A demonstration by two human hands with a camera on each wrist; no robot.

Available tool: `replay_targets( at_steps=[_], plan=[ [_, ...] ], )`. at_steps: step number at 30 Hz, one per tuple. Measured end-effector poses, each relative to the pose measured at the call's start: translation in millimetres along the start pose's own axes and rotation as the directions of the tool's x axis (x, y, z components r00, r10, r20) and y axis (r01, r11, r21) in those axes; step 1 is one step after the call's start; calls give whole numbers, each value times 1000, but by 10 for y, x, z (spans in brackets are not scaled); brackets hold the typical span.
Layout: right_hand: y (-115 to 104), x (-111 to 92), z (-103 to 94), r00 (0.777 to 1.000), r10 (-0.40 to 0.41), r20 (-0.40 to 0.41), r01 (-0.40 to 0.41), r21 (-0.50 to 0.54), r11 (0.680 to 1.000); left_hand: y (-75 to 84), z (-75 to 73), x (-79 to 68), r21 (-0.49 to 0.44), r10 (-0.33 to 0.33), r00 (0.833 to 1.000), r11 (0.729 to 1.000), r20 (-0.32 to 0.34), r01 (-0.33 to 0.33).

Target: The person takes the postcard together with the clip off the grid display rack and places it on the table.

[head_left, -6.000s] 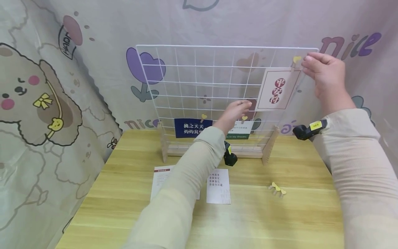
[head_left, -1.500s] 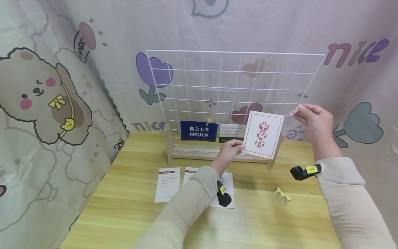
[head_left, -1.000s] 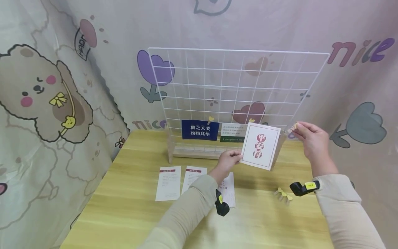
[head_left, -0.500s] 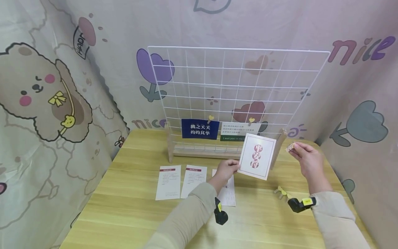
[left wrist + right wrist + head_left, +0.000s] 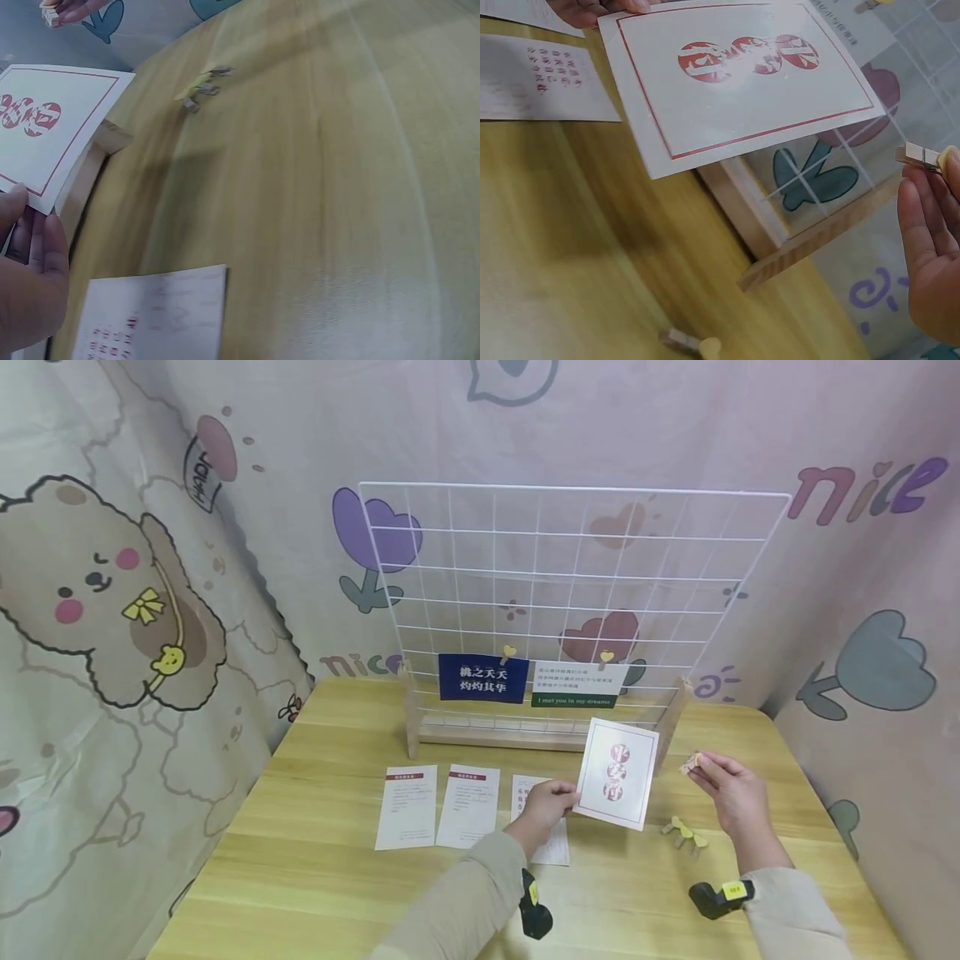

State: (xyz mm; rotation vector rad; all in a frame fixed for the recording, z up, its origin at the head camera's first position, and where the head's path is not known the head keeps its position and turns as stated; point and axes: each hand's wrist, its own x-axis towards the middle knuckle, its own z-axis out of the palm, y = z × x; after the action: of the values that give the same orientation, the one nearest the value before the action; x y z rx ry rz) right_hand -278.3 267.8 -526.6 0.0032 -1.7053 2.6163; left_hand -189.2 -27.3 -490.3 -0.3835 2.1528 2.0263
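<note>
My left hand (image 5: 546,810) pinches the lower left edge of a white card (image 5: 637,777) with a thin red border and three red round characters. The card is held tilted above the table, in front of the rack. To its right, my right hand (image 5: 735,797) pinches a small wooden clothespin (image 5: 922,156) with a yellow heart, apart from the card. Several more heart clothespins (image 5: 684,837) lie on the table below that hand. Behind, a blue card (image 5: 482,678) and a white-and-green card (image 5: 575,685) hang clipped low on the white wire grid rack (image 5: 577,574).
Two white cards with red headers, a left one (image 5: 407,807) and a middle one (image 5: 468,807), lie on the wooden table (image 5: 300,860). A third text card (image 5: 551,847) lies partly under my left hand. Printed cloth (image 5: 637,427) hangs behind the rack and at the sides.
The red-bordered card was clipped at the rack's upper right and is now off it, in my left hand. My right hand has come down from there with the clothespin. Both hands have kept lowering.
</note>
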Motion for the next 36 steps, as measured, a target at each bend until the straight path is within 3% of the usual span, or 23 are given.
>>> replay_targets(
  at_steps=[3,5,7,10,14,16,21,22,28,32,36],
  plan=[
    [-317,-427,467,998,57,20,-57,12,998,-60,10,-19,-21,-13,1000,1000,5,13],
    [-370,-591,605,997,73,20,-73,-6,997,-86,15,-39,-32,-21,1000,999,12,21],
    [-243,-602,511,996,93,2,-93,-12,996,-92,19,-71,-45,-29,999,999,17,30],
    [81,-509,200,991,127,-46,-129,-45,991,-112,37,-102,-45,-35,999,998,14,36],
    [391,-474,-81,989,134,-63,-133,25,991,-172,71,-107,-66,-58,998,996,5,58],
    [353,-591,-22,991,134,-18,-132,68,989,-207,83,-105,-61,-52,999,997,2,52],
    [293,-882,110,978,209,-29,-207,38,978,-296,86,-101,-41,-11,1000,999,6,11],
    [331,-906,86,974,221,-51,-222,-12,975,-310,86,-99,-42,-13,1000,999,7,13],
    [194,-1230,367,956,270,-113,-285,-150,947,-370,86,-90,-13,-22,1000,1000,-6,22],
    [172,-1309,432,924,329,-195,-363,-179,914,-413,106,-97,2,-45,999,999,-19,45],
    [209,-1328,417,909,347,-231,-396,-224,890,-451,139,-109,13,-76,997,997,-31,76]
  ],
)
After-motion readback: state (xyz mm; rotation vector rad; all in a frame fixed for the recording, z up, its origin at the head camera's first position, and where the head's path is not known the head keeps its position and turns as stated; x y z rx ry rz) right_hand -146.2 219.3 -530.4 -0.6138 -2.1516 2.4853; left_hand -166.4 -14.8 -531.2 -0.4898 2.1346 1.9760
